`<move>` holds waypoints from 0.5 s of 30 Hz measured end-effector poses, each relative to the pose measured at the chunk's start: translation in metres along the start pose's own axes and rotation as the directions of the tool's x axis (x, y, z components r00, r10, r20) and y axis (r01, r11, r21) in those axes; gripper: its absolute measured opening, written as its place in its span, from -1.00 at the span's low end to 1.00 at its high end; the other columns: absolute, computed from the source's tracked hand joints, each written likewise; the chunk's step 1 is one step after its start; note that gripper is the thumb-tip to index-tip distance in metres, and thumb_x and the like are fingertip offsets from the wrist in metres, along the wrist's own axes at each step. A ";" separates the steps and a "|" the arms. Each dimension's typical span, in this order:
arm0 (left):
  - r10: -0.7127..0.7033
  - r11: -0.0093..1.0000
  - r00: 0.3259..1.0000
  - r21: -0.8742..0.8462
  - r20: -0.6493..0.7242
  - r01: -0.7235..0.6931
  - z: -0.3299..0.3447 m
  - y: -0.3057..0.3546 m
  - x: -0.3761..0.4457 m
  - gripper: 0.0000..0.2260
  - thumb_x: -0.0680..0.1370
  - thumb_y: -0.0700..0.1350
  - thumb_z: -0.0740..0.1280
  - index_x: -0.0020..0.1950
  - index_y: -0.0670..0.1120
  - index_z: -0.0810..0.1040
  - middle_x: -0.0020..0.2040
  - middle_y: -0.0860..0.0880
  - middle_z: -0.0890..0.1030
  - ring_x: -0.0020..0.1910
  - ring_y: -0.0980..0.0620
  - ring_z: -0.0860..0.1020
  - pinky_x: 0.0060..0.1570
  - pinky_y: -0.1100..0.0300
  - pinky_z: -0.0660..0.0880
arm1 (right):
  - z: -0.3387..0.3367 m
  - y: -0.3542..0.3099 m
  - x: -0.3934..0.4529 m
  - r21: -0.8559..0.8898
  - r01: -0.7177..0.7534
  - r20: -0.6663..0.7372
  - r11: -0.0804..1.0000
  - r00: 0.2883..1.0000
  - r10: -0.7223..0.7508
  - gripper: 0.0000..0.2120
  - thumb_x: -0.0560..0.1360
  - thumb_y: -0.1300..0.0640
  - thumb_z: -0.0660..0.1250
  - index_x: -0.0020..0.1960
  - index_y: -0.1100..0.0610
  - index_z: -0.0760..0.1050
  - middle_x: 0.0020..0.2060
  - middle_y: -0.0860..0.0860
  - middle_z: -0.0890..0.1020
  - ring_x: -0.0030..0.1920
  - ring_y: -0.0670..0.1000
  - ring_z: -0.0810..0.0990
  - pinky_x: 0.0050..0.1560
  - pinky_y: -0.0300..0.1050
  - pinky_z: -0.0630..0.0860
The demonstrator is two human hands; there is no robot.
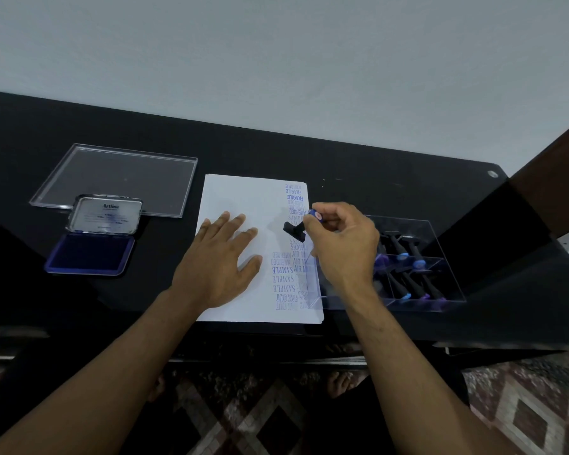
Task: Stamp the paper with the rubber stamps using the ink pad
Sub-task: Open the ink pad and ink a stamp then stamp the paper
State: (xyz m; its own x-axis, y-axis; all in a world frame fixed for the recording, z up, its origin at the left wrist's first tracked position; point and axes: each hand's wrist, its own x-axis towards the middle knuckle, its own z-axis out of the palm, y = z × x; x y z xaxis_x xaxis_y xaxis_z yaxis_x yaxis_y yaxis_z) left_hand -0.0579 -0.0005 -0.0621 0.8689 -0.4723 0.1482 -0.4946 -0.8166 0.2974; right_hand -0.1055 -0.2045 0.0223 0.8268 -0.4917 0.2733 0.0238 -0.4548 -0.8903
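The right hand (340, 244) pinches a light, rigid rubber stamp (301, 226) by its blue-capped handle – the natural hold – tilted over the paper (240, 198) near its right edge; the left hand (219, 261) lies flat, fingers spread, pinning the flimsy sheet.

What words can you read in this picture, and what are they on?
"Artline": inside the open lid of the ink pad; the small print under it is too blurred to read.
"FRAGILE", "AMENDED", "SAMPLE", "AIR M…" (partly hidden), "FAX OUT": blue stamped words on the paper, upside down.
Stamp in the right hand: no readable text.
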 end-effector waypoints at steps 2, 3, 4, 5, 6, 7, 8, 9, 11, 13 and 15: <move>0.002 1.000 1.000 -0.007 -0.004 -0.002 -0.001 0.000 0.000 -0.37 0.59 0.34 -0.05 0.54 0.06 0.35 0.61 -0.03 0.22 0.62 -0.06 0.06 0.58 -0.10 -0.02 | 0.000 0.003 0.001 0.011 -0.015 -0.004 1.000 1.000 0.015 -0.88 0.42 0.14 0.49 -0.04 0.04 0.67 -0.18 -0.06 0.67 -0.25 -0.02 0.67 -0.30 0.01 0.65; 0.002 1.000 1.000 -0.008 -0.003 -0.002 -0.001 0.000 0.000 -0.37 0.59 0.34 -0.05 0.54 0.06 0.35 0.61 -0.03 0.22 0.62 -0.06 0.07 0.58 -0.10 -0.02 | 0.000 0.004 0.001 0.010 -0.018 -0.004 1.000 1.000 0.018 -0.88 0.42 0.14 0.49 -0.03 0.05 0.67 -0.18 -0.06 0.67 -0.25 -0.02 0.67 -0.30 0.01 0.65; 0.002 1.000 1.000 -0.008 0.000 -0.002 -0.001 0.000 0.000 -0.37 0.59 0.34 -0.05 0.55 0.06 0.35 0.61 -0.02 0.21 0.62 -0.06 0.06 0.58 -0.10 -0.03 | 0.000 0.004 0.001 0.010 -0.019 -0.004 1.000 1.000 0.019 -0.87 0.43 0.14 0.49 -0.03 0.05 0.67 -0.18 -0.06 0.67 -0.25 -0.02 0.67 -0.30 0.01 0.65; 0.000 1.000 1.000 -0.008 0.004 0.000 -0.001 0.000 0.001 -0.36 0.59 0.34 -0.06 0.55 0.06 0.34 0.62 -0.02 0.21 0.62 -0.06 0.05 0.58 -0.09 -0.03 | 0.000 0.004 0.002 0.010 -0.021 -0.003 1.000 1.000 0.021 -0.87 0.43 0.14 0.49 -0.02 0.05 0.67 -0.18 -0.06 0.67 -0.25 -0.02 0.68 -0.30 0.00 0.66; -0.002 1.000 1.000 -0.009 0.007 0.002 -0.001 0.000 0.001 -0.36 0.58 0.35 -0.07 0.55 0.07 0.34 0.62 -0.01 0.20 0.63 -0.05 0.05 0.59 -0.09 -0.04 | 0.000 0.004 0.002 0.010 -0.024 0.000 1.000 1.000 0.024 -0.87 0.43 0.13 0.49 -0.02 0.05 0.67 -0.18 -0.06 0.67 -0.24 -0.02 0.68 -0.29 0.00 0.66; -0.002 1.000 1.000 -0.011 0.007 0.002 -0.001 0.000 0.000 -0.36 0.58 0.35 -0.07 0.55 0.07 0.33 0.62 -0.01 0.20 0.63 -0.05 0.04 0.59 -0.09 -0.04 | 0.000 0.005 0.002 0.011 -0.026 0.003 1.000 1.000 0.026 -0.87 0.43 0.13 0.49 -0.02 0.05 0.67 -0.18 -0.06 0.67 -0.24 -0.02 0.68 -0.29 0.00 0.66; -0.001 1.000 1.000 -0.012 0.004 0.001 -0.001 0.000 0.000 -0.35 0.58 0.35 -0.07 0.55 0.07 0.34 0.62 -0.01 0.20 0.63 -0.05 0.05 0.59 -0.09 -0.04 | 0.000 0.005 0.002 0.011 -0.027 0.004 1.000 1.000 0.027 -0.87 0.43 0.13 0.49 -0.02 0.05 0.67 -0.18 -0.06 0.67 -0.25 -0.03 0.68 -0.29 0.00 0.66; 0.000 1.000 1.000 -0.012 0.001 0.000 -0.001 0.000 0.000 -0.35 0.58 0.35 -0.07 0.55 0.07 0.34 0.62 -0.01 0.20 0.63 -0.05 0.05 0.59 -0.09 -0.04 | 0.000 0.005 0.002 0.012 -0.028 0.003 1.000 1.000 0.028 -0.87 0.43 0.13 0.49 -0.02 0.05 0.67 -0.19 -0.06 0.67 -0.25 -0.03 0.68 -0.29 0.00 0.66; -0.001 1.000 1.000 -0.009 0.004 0.001 -0.001 0.000 0.000 -0.35 0.58 0.35 -0.07 0.55 0.07 0.34 0.62 -0.01 0.20 0.63 -0.05 0.05 0.58 -0.09 -0.04 | 0.001 0.005 0.002 0.008 -0.032 -0.001 0.999 0.999 0.032 -0.87 0.43 0.13 0.49 -0.02 0.06 0.67 -0.19 -0.07 0.67 -0.24 -0.04 0.68 -0.29 -0.01 0.66; -0.003 1.000 1.000 -0.013 0.009 0.004 -0.001 0.000 0.001 -0.35 0.58 0.36 -0.08 0.55 0.08 0.33 0.62 0.00 0.19 0.63 -0.04 0.04 0.58 -0.09 -0.05 | 0.001 0.005 0.002 0.003 -0.033 -0.004 0.999 0.999 0.033 -0.88 0.43 0.14 0.50 -0.03 0.06 0.67 -0.19 -0.08 0.67 -0.24 -0.05 0.68 -0.29 -0.02 0.66; -0.002 1.000 1.000 -0.017 0.012 0.002 -0.001 0.000 0.001 -0.34 0.58 0.36 -0.09 0.56 0.08 0.32 0.62 0.00 0.18 0.63 -0.04 0.04 0.58 -0.08 -0.05 | 0.001 0.005 0.002 -0.001 -0.033 -0.002 0.999 0.999 0.033 -0.88 0.43 0.14 0.50 -0.03 0.05 0.67 -0.19 -0.08 0.67 -0.24 -0.06 0.68 -0.29 -0.02 0.66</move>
State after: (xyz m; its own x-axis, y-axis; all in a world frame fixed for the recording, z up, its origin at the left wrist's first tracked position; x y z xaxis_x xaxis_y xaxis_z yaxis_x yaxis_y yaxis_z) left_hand -0.0572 -0.0004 -0.0607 0.8697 -0.4743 0.1365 -0.4921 -0.8121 0.3136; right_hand -0.1032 -0.2069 0.0177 0.8259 -0.5079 0.2449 -0.0037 -0.4392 -0.8984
